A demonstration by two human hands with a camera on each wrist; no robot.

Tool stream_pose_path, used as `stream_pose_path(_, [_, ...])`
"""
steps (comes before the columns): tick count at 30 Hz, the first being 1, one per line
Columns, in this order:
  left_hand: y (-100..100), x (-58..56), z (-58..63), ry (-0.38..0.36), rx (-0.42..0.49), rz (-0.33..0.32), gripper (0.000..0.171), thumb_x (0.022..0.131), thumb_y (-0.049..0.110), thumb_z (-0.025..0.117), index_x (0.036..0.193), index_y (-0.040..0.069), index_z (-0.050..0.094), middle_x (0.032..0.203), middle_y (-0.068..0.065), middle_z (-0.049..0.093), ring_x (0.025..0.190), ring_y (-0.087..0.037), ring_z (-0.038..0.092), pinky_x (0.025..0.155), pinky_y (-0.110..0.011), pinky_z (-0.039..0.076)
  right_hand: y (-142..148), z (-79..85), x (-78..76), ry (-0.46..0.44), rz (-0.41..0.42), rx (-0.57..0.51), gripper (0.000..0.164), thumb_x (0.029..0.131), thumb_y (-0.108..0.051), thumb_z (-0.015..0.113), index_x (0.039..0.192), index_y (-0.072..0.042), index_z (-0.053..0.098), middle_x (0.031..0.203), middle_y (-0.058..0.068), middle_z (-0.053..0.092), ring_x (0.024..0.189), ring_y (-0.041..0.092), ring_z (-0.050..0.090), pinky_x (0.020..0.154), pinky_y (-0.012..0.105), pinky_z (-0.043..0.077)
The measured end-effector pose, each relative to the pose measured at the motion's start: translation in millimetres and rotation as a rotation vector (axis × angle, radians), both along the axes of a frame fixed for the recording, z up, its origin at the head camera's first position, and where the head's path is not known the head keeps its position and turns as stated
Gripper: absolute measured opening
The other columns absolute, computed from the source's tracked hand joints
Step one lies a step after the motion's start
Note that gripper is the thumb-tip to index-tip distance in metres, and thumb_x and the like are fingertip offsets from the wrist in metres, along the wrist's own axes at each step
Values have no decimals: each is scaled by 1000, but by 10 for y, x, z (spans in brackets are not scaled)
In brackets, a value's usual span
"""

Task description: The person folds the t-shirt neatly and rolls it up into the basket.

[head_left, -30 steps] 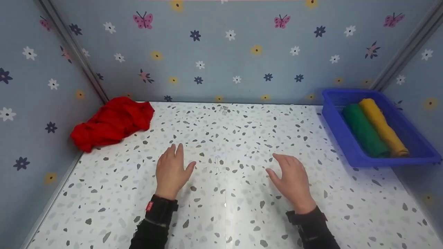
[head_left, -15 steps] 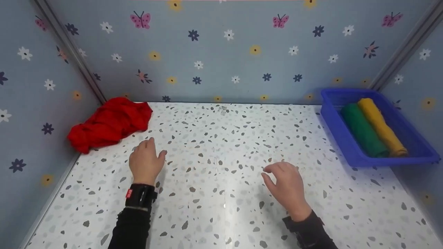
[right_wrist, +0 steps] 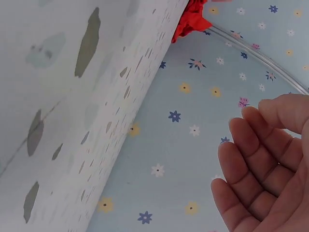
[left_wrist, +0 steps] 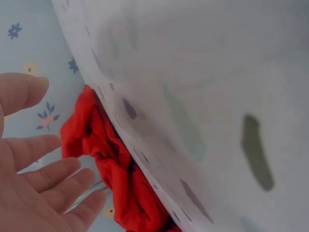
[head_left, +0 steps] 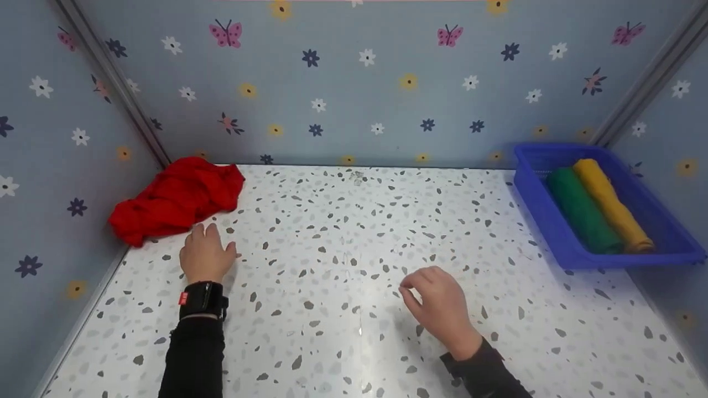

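Observation:
A crumpled red cloth (head_left: 180,199) lies in the back left corner, against the side wall. Just in front of it in the head view is my left hand (head_left: 206,255), its fingertips close to the cloth's near edge. The left wrist view shows that hand (left_wrist: 43,179) with fingers spread and nothing held, and the red cloth (left_wrist: 116,169) beyond the fingertips. My right hand (head_left: 438,301) hovers over the middle right of the table, fingers loosely bent. Nothing lies in its palm in the right wrist view, where the hand (right_wrist: 265,164) is at the right.
A blue plastic basket (head_left: 545,232) stands at the back right, holding a rolled green cloth (head_left: 583,210) and a rolled yellow cloth (head_left: 613,204). Patterned panels (head_left: 354,72) close off the back and both sides of the speckled white table (head_left: 332,232).
My left hand has moved left toward the red cloth. The right hand has drifted slightly left and nearer, its fingers bending more. Cloth and basket stay put.

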State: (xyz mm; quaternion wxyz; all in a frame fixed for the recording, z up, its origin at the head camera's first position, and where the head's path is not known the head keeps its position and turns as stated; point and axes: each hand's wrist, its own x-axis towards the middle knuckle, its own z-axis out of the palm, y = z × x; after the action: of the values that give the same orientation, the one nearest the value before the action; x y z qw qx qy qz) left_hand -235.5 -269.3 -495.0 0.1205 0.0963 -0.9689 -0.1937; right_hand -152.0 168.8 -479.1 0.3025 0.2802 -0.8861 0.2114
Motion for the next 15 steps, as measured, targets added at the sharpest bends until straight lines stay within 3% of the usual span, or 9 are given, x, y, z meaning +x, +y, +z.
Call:
stream_pose_path(7, [-141,-101,-31,-57,5,11,56,91,17,59,133,-17,43,140,-40,33,127,-55,33,101,-68,30,-175,-16,-95,1,37,32,13,78,-10,79,79,-16,67,76,-6,63,70,14,57,61,31,47])
stream_pose_path(15, [-322,-211,-3,-137,-3,19,60,92,21,57,136,-16,40,147,-41,22,132,-57,25,101,-71,26,-323,-54,-230,-84,44,82,6,83,-15,75,82,-16,69,77,-6,64,71,14,57,62,30,48])
